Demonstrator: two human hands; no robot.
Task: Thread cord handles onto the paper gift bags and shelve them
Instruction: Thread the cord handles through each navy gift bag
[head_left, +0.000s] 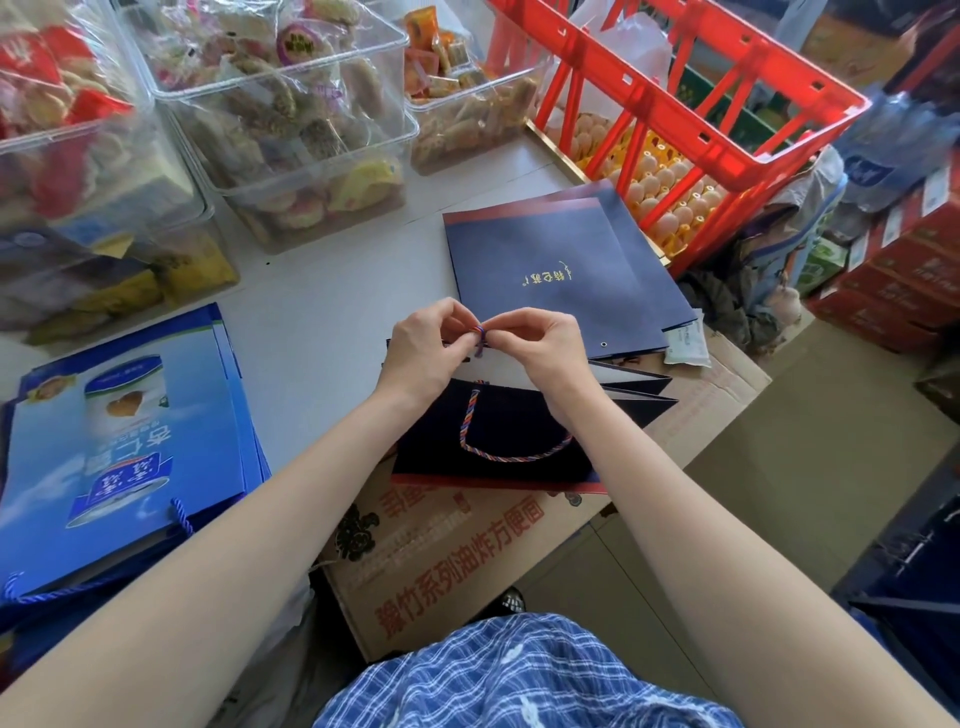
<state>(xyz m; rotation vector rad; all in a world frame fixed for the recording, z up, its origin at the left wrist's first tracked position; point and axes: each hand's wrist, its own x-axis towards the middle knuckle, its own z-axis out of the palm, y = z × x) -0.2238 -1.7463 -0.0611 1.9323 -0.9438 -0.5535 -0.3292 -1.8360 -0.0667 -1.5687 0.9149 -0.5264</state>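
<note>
Both hands meet over the middle of the worktop (332, 291), and each grip is closed on the same thing: the left hand (423, 345) and the right hand (543, 345) pinch the end of a twisted red, blue and white cord (480, 335) between thumb and fingertips, the fingers curled in close so the cord end shows only as a small loop between them. Just below the hands lies a dark navy paper bag (498, 447), partly opened, with its folded side panels fanning out to the right. A second cord handle (511, 434) of the same colours hangs in a U-shape across the near face of this bag. The bag rests partly on a flattened cardboard box (457, 551) printed with red characters, which juts past the worktop edge.

Beyond the hands, a stack of flat navy bags (561, 270) with gold lettering and a red strip along the far edge lies on the worktop. To the left is a pile of bright blue printed bags (124, 431) with blue cord handles. Farther back stand clear plastic tubs (291, 119) of wrapped snacks, and to the right a red crate (691, 98) sits above trays of eggs (670, 187).
</note>
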